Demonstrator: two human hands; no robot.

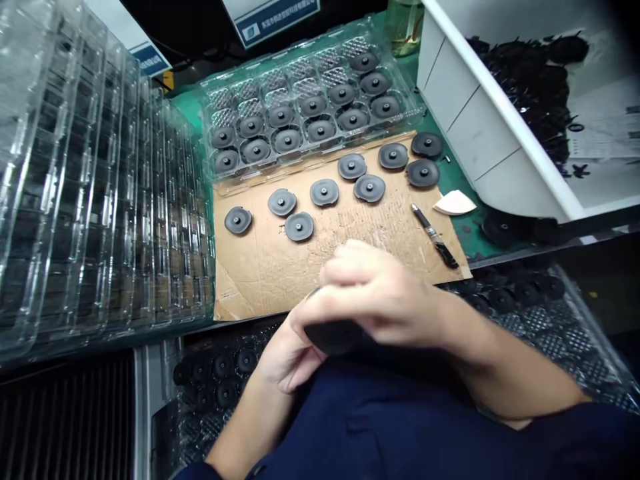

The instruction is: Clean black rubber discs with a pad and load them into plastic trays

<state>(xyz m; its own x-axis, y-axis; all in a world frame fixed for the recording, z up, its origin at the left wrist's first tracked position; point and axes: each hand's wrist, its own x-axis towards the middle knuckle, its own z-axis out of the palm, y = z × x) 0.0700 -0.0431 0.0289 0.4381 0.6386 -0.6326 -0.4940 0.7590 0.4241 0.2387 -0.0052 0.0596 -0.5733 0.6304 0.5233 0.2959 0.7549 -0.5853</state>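
Observation:
Both my hands meet low in the middle, over my lap. My left hand (287, 353) cups a dark round part (335, 335) from below. My right hand (370, 300) lies over that part with its fingers curled round it; the fingers are blurred. Just beyond my hands lies a brown cardboard sheet (260, 267) with several grey round discs (299, 227) spread on it. Behind the cardboard stands a clear plastic tray (310, 107) with the same discs in most of its pockets.
A tall stack of clear empty trays (90, 193) fills the left. A white bin (495, 113) with black parts stands at the right. A small black knife (435, 237) and a white wedge (455, 202) lie by the cardboard. Another tray (530, 307) with black parts sits under my arms.

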